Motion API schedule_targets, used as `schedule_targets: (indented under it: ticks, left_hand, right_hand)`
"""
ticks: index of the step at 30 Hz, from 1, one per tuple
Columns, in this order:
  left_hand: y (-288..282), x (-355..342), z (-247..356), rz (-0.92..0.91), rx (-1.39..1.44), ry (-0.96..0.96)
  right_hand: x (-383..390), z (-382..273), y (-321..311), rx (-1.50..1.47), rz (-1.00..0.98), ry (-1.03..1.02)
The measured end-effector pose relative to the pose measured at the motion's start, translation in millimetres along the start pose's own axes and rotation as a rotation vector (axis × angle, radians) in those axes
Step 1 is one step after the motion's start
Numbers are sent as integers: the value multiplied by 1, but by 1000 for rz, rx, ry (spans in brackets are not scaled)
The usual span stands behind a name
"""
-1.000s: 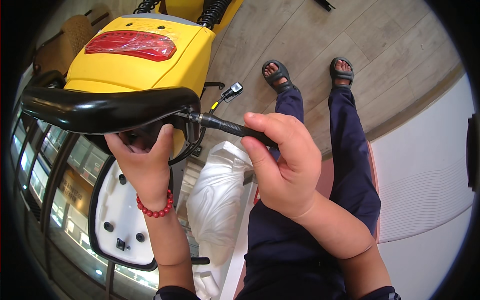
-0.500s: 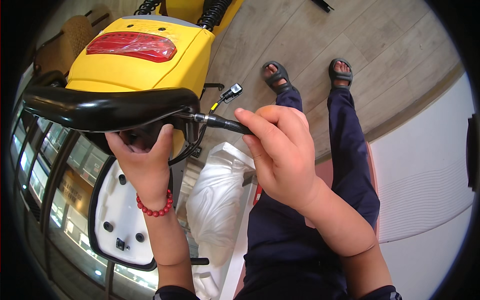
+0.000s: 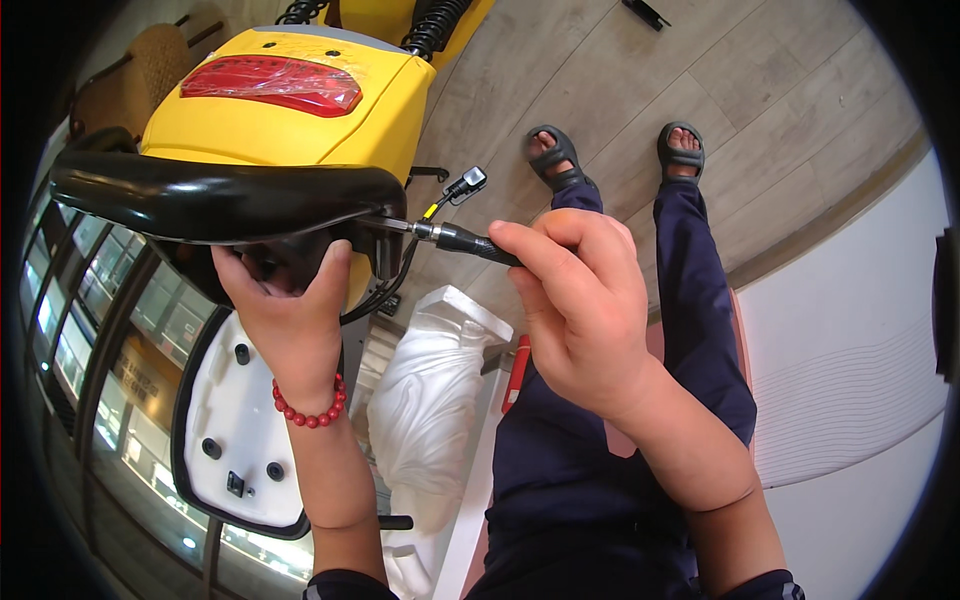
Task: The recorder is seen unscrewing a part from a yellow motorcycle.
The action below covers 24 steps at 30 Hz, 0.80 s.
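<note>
My left hand (image 3: pixel 292 310), red bead bracelet at its wrist, grips the dark underside of a glossy black curved part (image 3: pixel 215 197) across the rear of a yellow vehicle body (image 3: pixel 280 130), which bears a red film-covered lamp (image 3: pixel 270 88). My right hand (image 3: pixel 580 305) is closed on the black knurled handle of a screwdriver (image 3: pixel 455 238), whose metal shaft reaches sideways to the right end of the black part. A cable with a silver-and-black connector (image 3: pixel 465 184) hangs beside them. What my left fingertips touch is partly hidden.
Below lie a white black-rimmed panel (image 3: pixel 230 400) and white wrapped foam (image 3: pixel 420 410). A chair (image 3: pixel 140 80) stands at upper left, a glass wall at left. My sandalled feet are on wooden flooring (image 3: pixel 780 110), beside a white curved surface (image 3: pixel 840 360).
My right hand has turned and shifted on the screwdriver, its fingers now further round the handle. The black part and yellow body sit slightly differently in view; my left hand keeps its grip.
</note>
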<state>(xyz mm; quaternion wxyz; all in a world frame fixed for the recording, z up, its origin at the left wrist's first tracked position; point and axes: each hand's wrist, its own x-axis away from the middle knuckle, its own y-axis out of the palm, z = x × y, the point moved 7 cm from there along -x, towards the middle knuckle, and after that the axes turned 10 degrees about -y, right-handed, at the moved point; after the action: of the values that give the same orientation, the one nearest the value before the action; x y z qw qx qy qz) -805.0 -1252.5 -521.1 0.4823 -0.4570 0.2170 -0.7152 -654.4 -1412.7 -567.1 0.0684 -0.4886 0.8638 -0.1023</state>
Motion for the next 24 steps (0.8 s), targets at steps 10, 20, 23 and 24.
schedule_targets:
  ticks: [10, 20, 23, 24]
  left_hand:
    - [0, 0, -3, -23, 26, -70]
    - [-36, 47, 31, 151, -52, 22]
    - [-20, 75, 51, 24, 141, 115]
    - [-3, 82, 59, -141, 257, 126]
  right_hand:
    - [7, -8, -30, -9, -54, -52]
    - [19, -16, -92, 47, -53, -99]
    - [22, -19, -109, 40, -93, -92]
    - [23, -21, -118, 47, -96, -97]
